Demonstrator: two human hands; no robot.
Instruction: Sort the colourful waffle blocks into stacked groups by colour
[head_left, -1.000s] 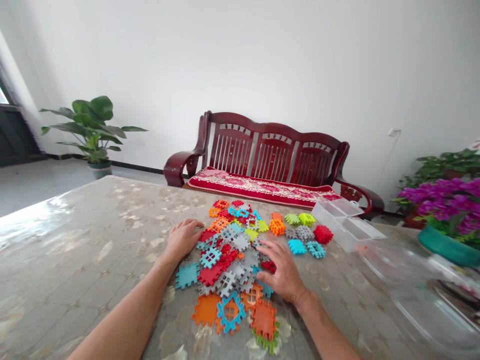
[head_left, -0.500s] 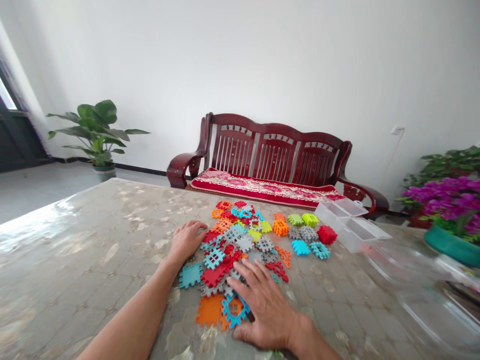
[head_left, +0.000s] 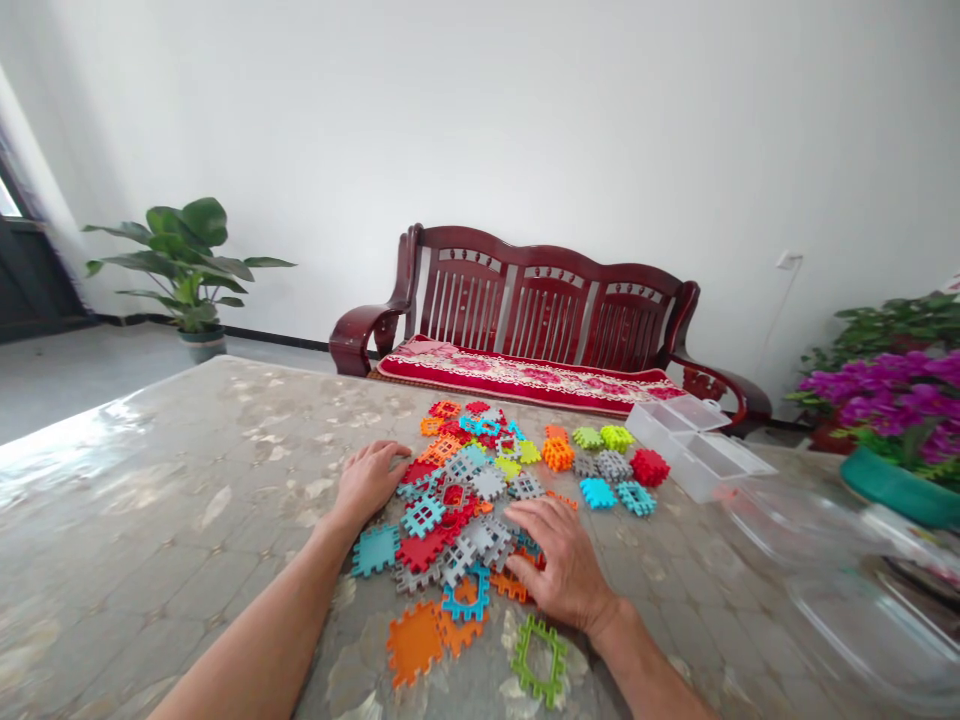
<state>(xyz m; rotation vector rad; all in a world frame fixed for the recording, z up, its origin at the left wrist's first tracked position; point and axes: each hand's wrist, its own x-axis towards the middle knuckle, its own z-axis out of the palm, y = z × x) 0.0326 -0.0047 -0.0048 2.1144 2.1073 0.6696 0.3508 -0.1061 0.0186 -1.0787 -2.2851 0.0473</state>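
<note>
A heap of interlocking plastic tiles in red, grey, blue, orange and yellow-green lies between my two hands. My left hand rests palm down on the table against the heap's left side, its fingers stretched out. On the heap's near right side, my right hand has its curved fingers spread over grey and orange tiles, thumb apart. Some tiles are hidden under it. Closer to me lie a solid orange tile, a blue frame tile and a green frame tile.
Color-sorted tile stacks, including a red stack and an orange stack, stand right of the heap. Beyond are a clear divided box, transparent lids and a teal flower pot. A wooden bench stands behind the table.
My right hand has moved away from me and slightly right along the heap. The green frame tile, mostly covered before, now shows, and grey tiles have shifted. My left hand stays put.
</note>
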